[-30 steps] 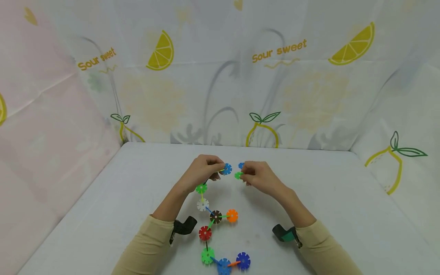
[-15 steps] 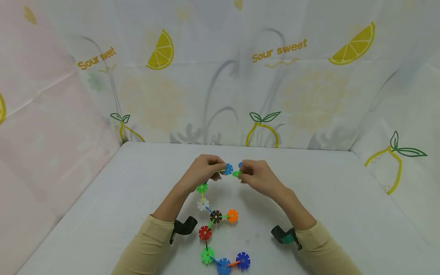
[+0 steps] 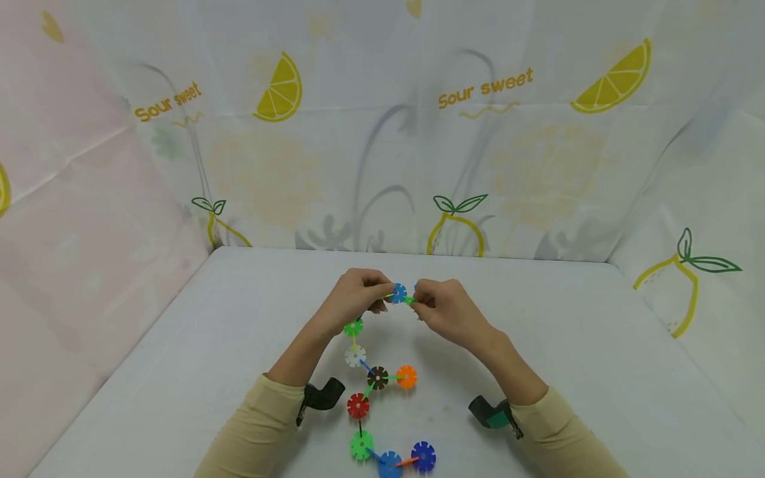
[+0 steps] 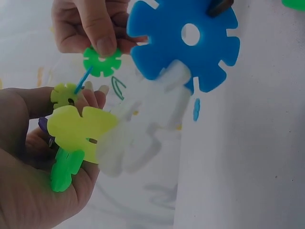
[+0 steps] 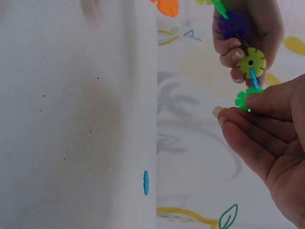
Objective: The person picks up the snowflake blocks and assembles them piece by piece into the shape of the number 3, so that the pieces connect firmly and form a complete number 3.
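My left hand (image 3: 358, 292) pinches the far end of a chain of slotted plastic discs, at a yellow disc (image 5: 251, 62) with a purple disc (image 5: 232, 25) above it in the right wrist view. From the yellow one a light blue disc (image 3: 398, 293) sticks out to the right, seen edge-on by both wrist cameras. Between thumb and fingers, my right hand (image 3: 448, 305) holds a loose green disc (image 4: 102, 62), its rim right at the blue disc's edge. The chain runs back toward me past a green disc (image 3: 353, 326) and a white disc (image 3: 355, 356).
Nearer on the white table (image 3: 538, 318), the chain continues through a brown disc (image 3: 378, 378), an orange side disc (image 3: 407, 377) and a red disc (image 3: 358, 405), ending at a dark blue disc (image 3: 424, 457). Another blue disc (image 5: 146, 182) lies flat behind my right hand. Printed cloth hangs around.
My right hand has shifted slightly left, closing the gap and bringing the green disc up to the blue disc. The left hand has stayed nearly still.
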Available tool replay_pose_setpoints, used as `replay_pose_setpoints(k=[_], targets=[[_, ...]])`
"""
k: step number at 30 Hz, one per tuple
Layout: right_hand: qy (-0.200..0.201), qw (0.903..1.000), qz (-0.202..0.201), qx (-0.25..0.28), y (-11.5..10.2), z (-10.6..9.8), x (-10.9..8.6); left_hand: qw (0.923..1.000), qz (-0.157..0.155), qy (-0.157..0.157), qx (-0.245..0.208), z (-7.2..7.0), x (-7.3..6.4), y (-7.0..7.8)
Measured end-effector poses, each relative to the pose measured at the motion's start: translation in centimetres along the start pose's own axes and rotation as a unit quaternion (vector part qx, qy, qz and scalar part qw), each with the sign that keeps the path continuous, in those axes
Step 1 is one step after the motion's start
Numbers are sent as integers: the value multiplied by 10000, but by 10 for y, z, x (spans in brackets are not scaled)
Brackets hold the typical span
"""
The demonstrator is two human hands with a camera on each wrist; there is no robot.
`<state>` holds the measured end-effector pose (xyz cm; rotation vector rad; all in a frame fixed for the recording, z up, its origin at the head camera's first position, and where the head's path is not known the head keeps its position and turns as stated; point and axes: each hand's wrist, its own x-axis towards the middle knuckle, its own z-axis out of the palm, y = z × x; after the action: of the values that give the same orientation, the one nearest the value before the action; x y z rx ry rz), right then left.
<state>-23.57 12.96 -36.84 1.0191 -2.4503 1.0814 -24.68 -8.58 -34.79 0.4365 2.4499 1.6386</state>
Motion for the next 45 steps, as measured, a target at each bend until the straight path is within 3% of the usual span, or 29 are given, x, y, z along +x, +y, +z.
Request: replay_pose_setpoints(k=[13,23,39,45], targets=[[616,9956,-518,-475,-4,5,0,9996,88,240,-108,6,0,2],[1032,9900,-661,-695,-5,5,-1,9981,235,347,-457,13,4,0],[1098,9860,-711,-1037,-7,7,1,9964,163,617,-553,18,2,-2],[1176,9816,-802,-1273,-8,8,1,9966,238,585,-525,20,4,-3]])
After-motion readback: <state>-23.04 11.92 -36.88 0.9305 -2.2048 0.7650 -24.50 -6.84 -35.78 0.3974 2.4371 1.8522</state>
